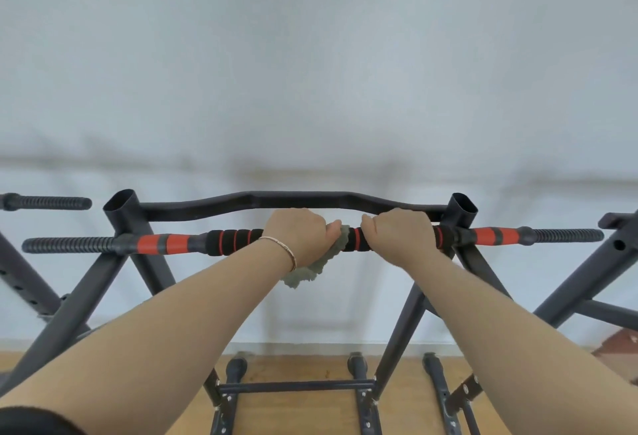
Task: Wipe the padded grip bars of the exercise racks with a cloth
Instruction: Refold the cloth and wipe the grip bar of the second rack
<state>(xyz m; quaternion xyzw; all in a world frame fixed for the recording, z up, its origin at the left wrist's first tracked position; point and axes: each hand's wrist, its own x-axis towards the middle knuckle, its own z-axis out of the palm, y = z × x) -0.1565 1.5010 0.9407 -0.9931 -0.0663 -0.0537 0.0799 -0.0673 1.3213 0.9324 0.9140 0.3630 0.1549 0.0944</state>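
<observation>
A black exercise rack stands in front of me with a horizontal padded grip bar (pixel 234 240) in black foam with orange rings. My left hand (pixel 299 235) is closed around the bar's middle with a grey-green cloth (pixel 316 267) wrapped under it; the cloth's loose end hangs below the bar. My right hand (pixel 400 231) grips the bare padding just to the right, a short stretch of foam (pixel 355 240) showing between the two hands. A thin bracelet circles my left wrist.
A curved black upper bar (pixel 283 200) runs just behind the grip bar. Ribbed end grips (pixel 69 244) stick out left and right. Neighbouring rack frames stand at the left (pixel 20 275) and right (pixel 593 282). A white wall is behind, wooden floor (pixel 297 369) below.
</observation>
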